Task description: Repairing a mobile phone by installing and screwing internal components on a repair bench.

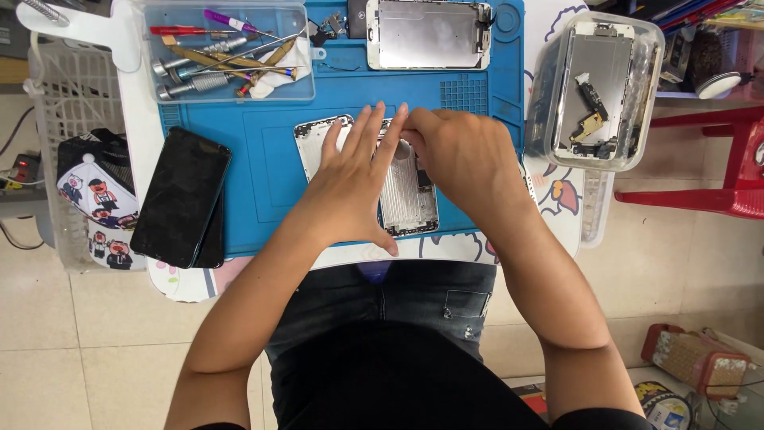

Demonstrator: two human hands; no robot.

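Left hand flat on phone shell, right hand seemingly pinching it, screwdrivers in clear tray

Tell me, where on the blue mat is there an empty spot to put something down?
Bare blue mat lies between the black phone and the left hand, below the clear tool tray. Another patch sits between the screen panel and the hands. It is crowded where both hands, the right hand too, cover the opened phone shell.

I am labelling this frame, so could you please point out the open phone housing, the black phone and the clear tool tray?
Open phone housing point(410, 203), head view: bare metal interior.
Black phone point(180, 195), head view: screen centre.
Clear tool tray point(227, 91), head view: front wall.
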